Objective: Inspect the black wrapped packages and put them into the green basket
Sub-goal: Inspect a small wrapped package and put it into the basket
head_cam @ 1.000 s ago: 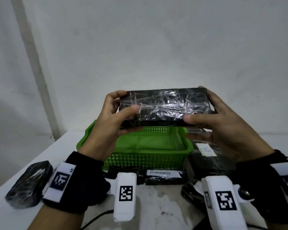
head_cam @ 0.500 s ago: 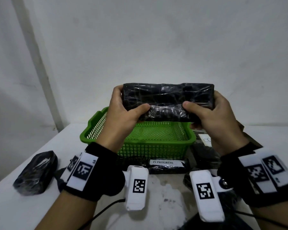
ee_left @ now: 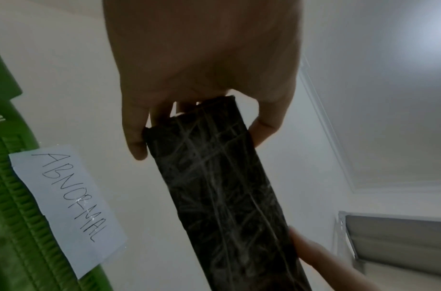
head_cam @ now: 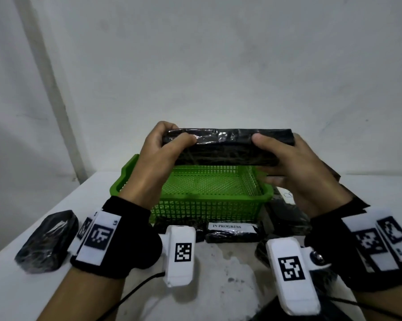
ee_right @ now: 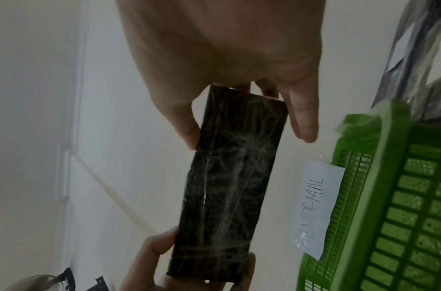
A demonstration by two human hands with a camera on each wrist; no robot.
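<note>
I hold a long black wrapped package [head_cam: 225, 147] level in the air above the green basket [head_cam: 209, 205]. My left hand [head_cam: 170, 144] grips its left end, thumb on the near face and fingers behind. My right hand [head_cam: 276, 154] grips the right end the same way. The left wrist view shows the package [ee_left: 222, 193] running away from my left hand [ee_left: 202, 118], and the right wrist view shows the package [ee_right: 227, 187] between thumb and fingers of my right hand [ee_right: 239, 118]. The basket looks empty. A paper label reading ABNORMAL [ee_left: 67, 204] is stuck on its wall.
A black wrapped package [head_cam: 47, 242] lies on the white table at the left. Another, with an IN PROGRESS label [head_cam: 230, 231], lies in front of the basket. More dark wrapped packages [head_cam: 285, 214] sit to the basket's right. A white wall stands close behind.
The package has been rolled in both hands so a different long face is toward me. Both hands kept hold of its ends and stayed above the basket.
</note>
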